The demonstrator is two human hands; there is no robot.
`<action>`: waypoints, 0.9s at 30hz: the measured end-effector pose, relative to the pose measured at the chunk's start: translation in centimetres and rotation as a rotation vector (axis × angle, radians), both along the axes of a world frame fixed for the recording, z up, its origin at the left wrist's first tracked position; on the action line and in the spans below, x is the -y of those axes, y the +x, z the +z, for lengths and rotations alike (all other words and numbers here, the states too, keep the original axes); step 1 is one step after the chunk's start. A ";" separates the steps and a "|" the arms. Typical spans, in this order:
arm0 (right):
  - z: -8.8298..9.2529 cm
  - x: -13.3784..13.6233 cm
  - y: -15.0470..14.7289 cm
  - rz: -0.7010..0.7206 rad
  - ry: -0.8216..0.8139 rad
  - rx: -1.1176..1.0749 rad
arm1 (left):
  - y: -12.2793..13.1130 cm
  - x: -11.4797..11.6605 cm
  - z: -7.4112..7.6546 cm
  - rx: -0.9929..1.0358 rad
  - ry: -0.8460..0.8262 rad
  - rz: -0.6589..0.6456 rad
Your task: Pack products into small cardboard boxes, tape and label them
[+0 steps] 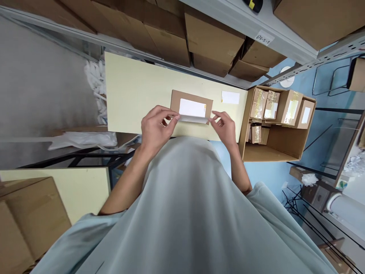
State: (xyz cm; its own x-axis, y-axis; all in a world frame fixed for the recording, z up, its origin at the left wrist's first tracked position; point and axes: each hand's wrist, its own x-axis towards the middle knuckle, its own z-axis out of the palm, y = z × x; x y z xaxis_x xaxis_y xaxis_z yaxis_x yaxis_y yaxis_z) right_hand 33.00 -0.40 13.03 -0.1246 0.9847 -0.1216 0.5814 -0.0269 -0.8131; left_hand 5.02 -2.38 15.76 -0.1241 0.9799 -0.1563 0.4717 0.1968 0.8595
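A small brown cardboard box [176, 98] lies on the pale yellow table in front of me. On its top is a white label [192, 107], with its near edge curled up off the cardboard. My left hand [158, 125] pinches the label's near left corner between thumb and fingers. At the near right corner, my right hand [224, 127] pinches the same edge with thumb and forefinger. Another white label [230, 97] lies flat on the table, beyond my right hand.
A large open carton [278, 154] at the table's right end holds several small taped boxes. Behind the table [134, 91] runs a shelf with several cardboard boxes [213, 40]. A big carton [34, 213] stands on another table at lower left.
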 end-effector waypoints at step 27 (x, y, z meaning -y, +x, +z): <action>-3.0 -1.0 -1.6 -0.141 -0.171 -0.151 | -3.8 -3.4 -3.1 0.201 -0.131 -0.046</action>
